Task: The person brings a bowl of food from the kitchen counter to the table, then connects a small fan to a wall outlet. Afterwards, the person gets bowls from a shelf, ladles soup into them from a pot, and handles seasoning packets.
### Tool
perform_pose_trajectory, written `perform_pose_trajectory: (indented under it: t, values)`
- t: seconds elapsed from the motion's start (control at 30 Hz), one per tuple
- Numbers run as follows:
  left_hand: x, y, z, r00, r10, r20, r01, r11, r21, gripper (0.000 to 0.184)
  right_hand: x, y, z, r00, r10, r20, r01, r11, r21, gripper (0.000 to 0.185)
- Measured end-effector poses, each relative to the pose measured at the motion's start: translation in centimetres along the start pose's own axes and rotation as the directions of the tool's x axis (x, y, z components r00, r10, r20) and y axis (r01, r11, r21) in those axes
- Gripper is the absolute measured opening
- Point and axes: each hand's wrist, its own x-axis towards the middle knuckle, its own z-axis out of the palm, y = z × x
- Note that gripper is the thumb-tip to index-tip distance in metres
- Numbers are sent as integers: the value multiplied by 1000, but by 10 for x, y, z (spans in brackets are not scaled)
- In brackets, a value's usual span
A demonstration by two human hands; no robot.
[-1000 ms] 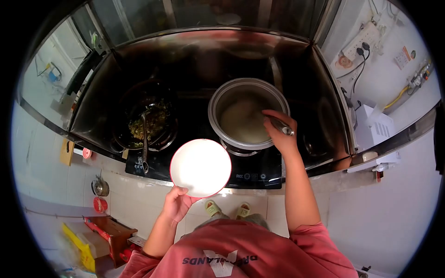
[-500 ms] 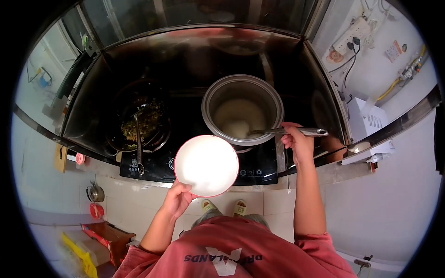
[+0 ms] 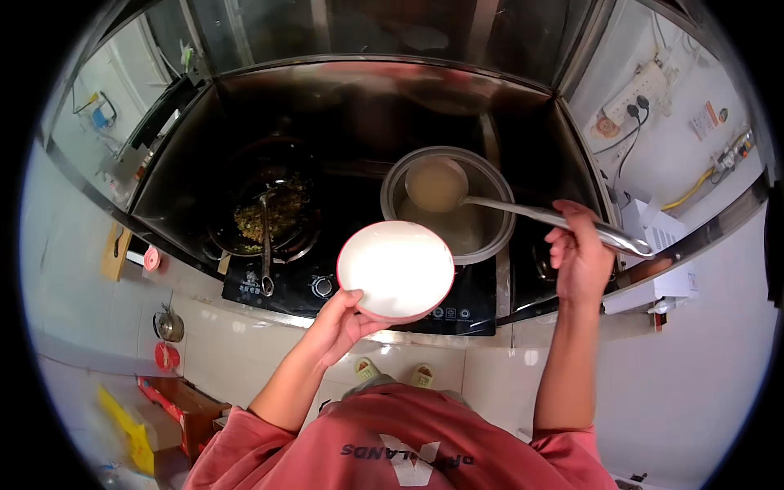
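Note:
My left hand grips a white bowl with a red rim by its near left side, thumb over the edge. The bowl is tilted toward me and overlaps the near side of a metal pot. A long-handled metal ladle is in my right hand, fingers closed round its handle. Cloudy liquid fills the ladle's cup, which is raised over the pot. More pale liquid shows inside the pot below.
On the left of the black cooktop stands a dark wok with chopped greenish food and a metal spatula. Dark panels surround the cooktop. A power strip and a white box are at the right wall.
The ladle has come up out of the pot, now carrying liquid, as my right hand moved right and up. The bowl has shifted slightly right and up, nearer the pot.

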Motion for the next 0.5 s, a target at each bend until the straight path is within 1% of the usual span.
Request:
perform_pose_trajectory:
  t: [0.03, 0.07, 0.13, 0.17, 0.3, 0.33, 0.37, 0.43, 0.5]
  values:
    - [2, 2, 2, 1000, -16, 10, 16, 1000, -27, 55, -3, -12, 3, 1000, -12, 1, 12, 1000, 0, 22]
    - [5, 4, 6, 1000, -3, -30, 2, 1000, -26, 55, -8, -23, 7, 1000, -24, -14, 24, 1000, -8, 24]
    - [13, 8, 13, 998, 38, -40, -38, 999, -10, 58, -14, -39, 12, 999, -35, 11, 35, 999, -18, 24]
    - [18, 10, 15, 996, 72, -47, -72, 997, 7, 60, -18, -43, 14, 999, -43, 25, 43, 999, -24, 25]
    - [34, 18, 20, 989, 134, -60, -134, 991, 9, 57, -35, -43, 16, 994, -39, 105, 41, 999, -24, 23]
    - [36, 20, 20, 990, 132, -39, -133, 991, -8, 47, -40, -40, 16, 992, -33, 126, 38, 999, -36, 22]
    - [37, 22, 20, 990, 134, -43, -134, 991, -9, 47, -46, -36, 16, 989, -28, 146, 36, 998, -49, 21]
    - [38, 24, 20, 989, 147, -25, -147, 989, -21, 47, -56, -32, 13, 967, -66, 246, 88, 993, -77, 15]
    - [38, 24, 21, 986, 163, -22, -163, 986, -19, 47, -62, -28, 8, 902, -211, 376, 276, 952, -129, 13]
